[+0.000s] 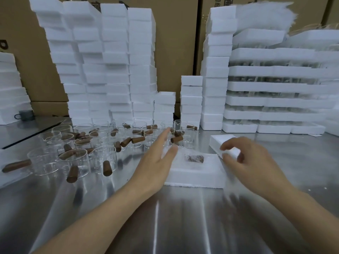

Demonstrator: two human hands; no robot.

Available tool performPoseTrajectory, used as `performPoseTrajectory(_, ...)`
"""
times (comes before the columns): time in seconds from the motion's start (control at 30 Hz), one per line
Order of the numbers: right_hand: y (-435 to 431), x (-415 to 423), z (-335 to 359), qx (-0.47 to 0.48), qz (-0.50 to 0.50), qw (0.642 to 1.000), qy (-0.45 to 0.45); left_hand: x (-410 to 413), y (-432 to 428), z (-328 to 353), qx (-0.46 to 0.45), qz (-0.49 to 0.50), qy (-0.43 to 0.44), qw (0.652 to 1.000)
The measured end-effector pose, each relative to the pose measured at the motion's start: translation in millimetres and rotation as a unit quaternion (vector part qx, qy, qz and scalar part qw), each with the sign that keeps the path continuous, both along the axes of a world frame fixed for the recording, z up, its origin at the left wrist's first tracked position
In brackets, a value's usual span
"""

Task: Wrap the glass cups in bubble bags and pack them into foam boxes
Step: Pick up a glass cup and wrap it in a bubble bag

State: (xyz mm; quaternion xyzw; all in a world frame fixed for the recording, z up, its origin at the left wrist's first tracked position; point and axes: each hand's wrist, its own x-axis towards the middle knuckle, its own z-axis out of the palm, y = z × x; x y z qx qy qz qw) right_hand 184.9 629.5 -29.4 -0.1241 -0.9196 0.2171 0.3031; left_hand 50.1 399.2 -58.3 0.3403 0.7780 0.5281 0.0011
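An open white foam box (pixel 194 176) lies on the steel table in front of me, and a bubble-wrapped cup (pixel 194 158) with a brown handle sits in its hollow. Its foam lid (pixel 220 141) lies tilted just right of the box. My right hand (pixel 249 162) hovers at the lid's near end, fingers curled loosely, thumb and fingers close to its edge. My left hand (pixel 157 158) is stretched flat over the box's left edge, fingers straight, holding nothing. Several bare glass cups (pixel 102 156) with brown wooden handles stand to the left.
Tall stacks of closed foam boxes (pixel 113 66) line the back, with foam trays (pixel 275 88) of glassware stacked at the right. Cardboard cartons (pixel 176 43) stand behind them. A grey mug (pixel 25 114) sits at far left. The table's near part is bare steel (pixel 165 226).
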Motion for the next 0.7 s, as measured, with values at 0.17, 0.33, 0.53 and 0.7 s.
performPoseTrajectory(0.17,33,-4,-7,0.001,-0.118,0.987,-0.107,-1,-3,-3,-0.078,-0.030,-0.002,0.996)
performPoseTrajectory(0.33,44,-8,-14,-0.005,-0.154,0.978,-0.139,3,-2,-6,-0.080,-0.004,0.027,0.996)
performPoseTrajectory(0.53,19,-1,-1,0.010,0.009,0.992,0.125,7,0,-7,-0.008,0.065,0.092,0.994)
performPoseTrajectory(0.7,-23,12,19,-0.093,0.166,0.956,0.224,10,-3,9,0.104,0.075,0.127,0.984)
